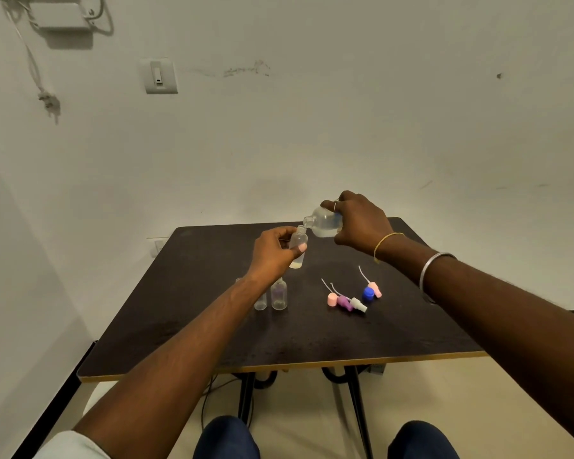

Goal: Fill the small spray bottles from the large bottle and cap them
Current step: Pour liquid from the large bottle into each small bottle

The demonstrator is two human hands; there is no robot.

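Nothing can be read: the clear plastic large bottle (325,224), the small clear spray bottle (299,242) and the white wall switch plate (160,76) upper left show no legible marks.

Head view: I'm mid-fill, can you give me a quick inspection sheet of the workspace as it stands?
Surface: dark table, bare at the near edge.
Job's things: large bottle tilted, neck at the mouth of the small bottle, which has a little liquid at its bottom; other small bottles stand uncapped, looking empty; spray tops and a blue cap lie loose to the right.
Clutter: nothing seen.
Hands: left hand grips the small bottle; right hand grips the large bottle.
Cables: a cord hangs on the wall; cables under the table.
Surroundings: pale wall with a switch.
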